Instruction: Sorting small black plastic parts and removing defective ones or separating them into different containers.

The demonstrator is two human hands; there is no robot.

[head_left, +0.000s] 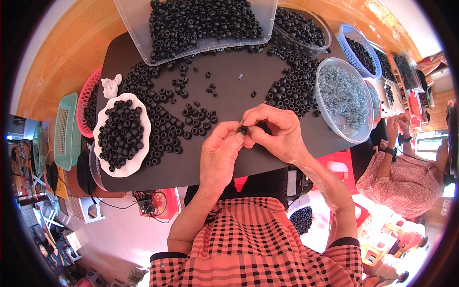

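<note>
My left hand (221, 152) and my right hand (278, 134) meet over the near edge of the dark table (224, 91). Thumbs and fingertips of both are closed around one small black plastic piece (244, 129), mostly covered by the fingers. Something dark also shows beneath the curled fingers of my right hand, too hidden to name. Left of my hands, loose round hollow black pieces (165, 129) spread over the tabletop. More black pieces (292, 88) lie beyond my right hand. A clear bowl (351, 137) of small silvery coil springs stands to the right.
A scalloped white plate (134, 168) heaped with black pieces sits at the left. Across the back are a large clear bin (191, 53) and a round clear tub (327, 37), both holding black pieces. A blue basket (342, 34) stands far right, near another person (401, 177).
</note>
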